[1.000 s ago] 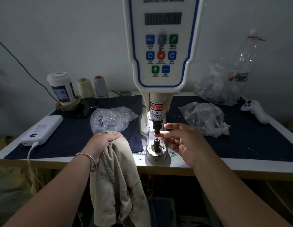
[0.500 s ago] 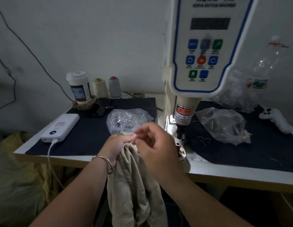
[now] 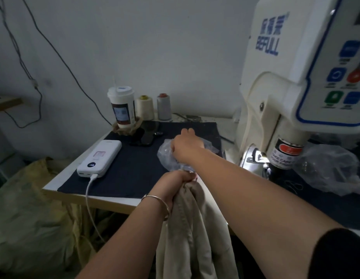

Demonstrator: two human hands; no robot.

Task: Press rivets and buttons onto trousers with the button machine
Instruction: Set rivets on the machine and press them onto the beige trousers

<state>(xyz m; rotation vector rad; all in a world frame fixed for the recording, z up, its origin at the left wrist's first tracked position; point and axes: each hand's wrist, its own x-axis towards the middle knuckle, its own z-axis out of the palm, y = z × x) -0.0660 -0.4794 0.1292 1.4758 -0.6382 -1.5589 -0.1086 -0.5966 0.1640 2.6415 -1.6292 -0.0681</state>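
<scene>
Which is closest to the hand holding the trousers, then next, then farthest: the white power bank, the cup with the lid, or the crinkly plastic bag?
From the left hand:
1. Plastic bag, just above it, under the right hand.
2. Power bank, to the left.
3. Lidded cup, at the back by the wall.

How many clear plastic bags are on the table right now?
2. One plastic bag lies left of the button machine, under the right hand. The other bag lies right of the machine head. More may be hidden behind the machine.
</scene>
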